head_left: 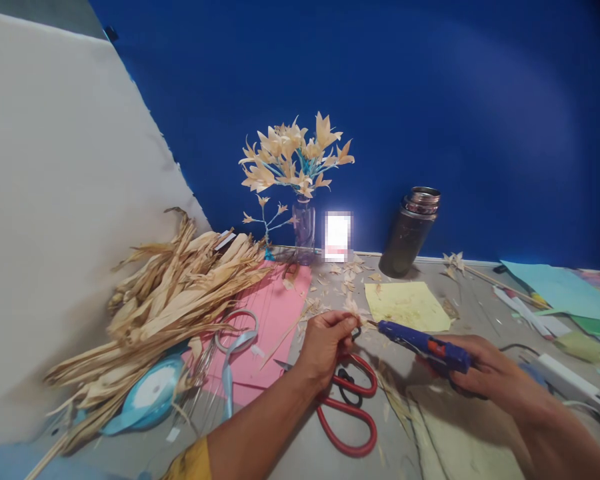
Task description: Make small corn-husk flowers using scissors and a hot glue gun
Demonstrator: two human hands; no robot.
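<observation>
My right hand (485,373) grips a blue glue gun (423,343), its nozzle pointing left. The nozzle tip meets a small dried-husk flower piece (353,310) pinched in my left hand (325,343). Below the left hand lie red-handled scissors (353,400) on the grey table (310,447). A thin stick runs from the left hand toward the pink sheet (273,313).
A pile of dried corn husks (175,293) lies at the left, with a light-blue ribbon roll (147,397) below it. At the back stand a vase of husk flowers (300,180) and a dark flask (410,233). Yellow paper (405,307) and coloured sheets (565,290) lie right.
</observation>
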